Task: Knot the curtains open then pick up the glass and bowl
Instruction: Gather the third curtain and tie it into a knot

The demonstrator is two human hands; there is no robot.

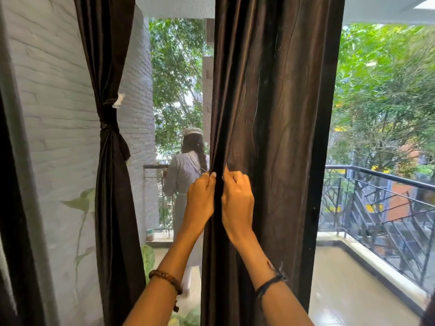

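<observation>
A dark brown curtain (pixel 277 102) hangs loose and straight in the middle of the view. My left hand (pixel 201 198) grips its left edge at about mid height. Right beside it, my right hand (pixel 237 198) pinches a fold of the same curtain. A second dark curtain (pixel 110 161) at the left is gathered and tied at its middle. No glass or bowl is in view.
A grey brick wall (pixel 54 114) stands at the left. Behind a glass door, a person (pixel 186 175) stands on the balcony with their back to me. A black metal railing (pixel 381 203) borders the balcony floor (pixel 348 283) at the right. Trees fill the background.
</observation>
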